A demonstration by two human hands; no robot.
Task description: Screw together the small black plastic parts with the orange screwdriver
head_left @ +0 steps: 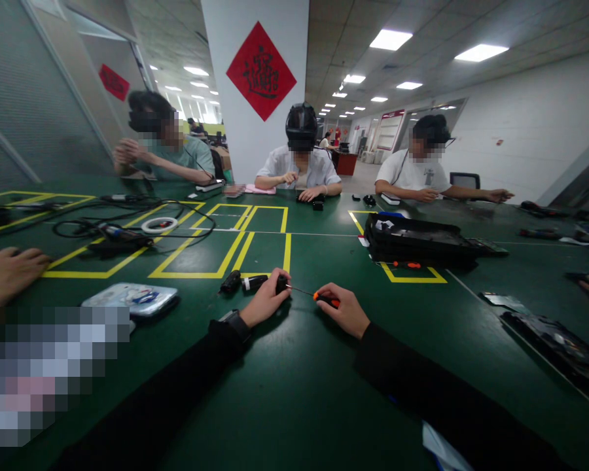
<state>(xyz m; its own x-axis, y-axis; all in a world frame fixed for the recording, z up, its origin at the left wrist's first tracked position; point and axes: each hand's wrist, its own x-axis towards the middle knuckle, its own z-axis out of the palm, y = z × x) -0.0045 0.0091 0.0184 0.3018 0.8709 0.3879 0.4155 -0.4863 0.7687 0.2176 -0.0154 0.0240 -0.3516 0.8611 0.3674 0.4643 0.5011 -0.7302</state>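
My right hand point(344, 310) is closed around the orange-and-black handle of a screwdriver point(326, 300). Its thin metal shaft points left, and the tip meets a small black part in my left hand point(269, 297). The fingers of that hand wrap round the part, covering most of it, so I cannot make out its kind. Just left of my left hand lie a black cylindrical piece with a white band point(254, 282) and another short black piece point(231, 282). Both hands rest low over the green table point(294, 392).
A black tray-like casing point(417, 237) stands at the right, with small orange pieces by its front. Cables point(103, 226) and a white ring point(160, 225) lie left. Nearer are a light-blue case point(132, 299) and, far right, an opened device point(559, 343). Several people sit around the table.
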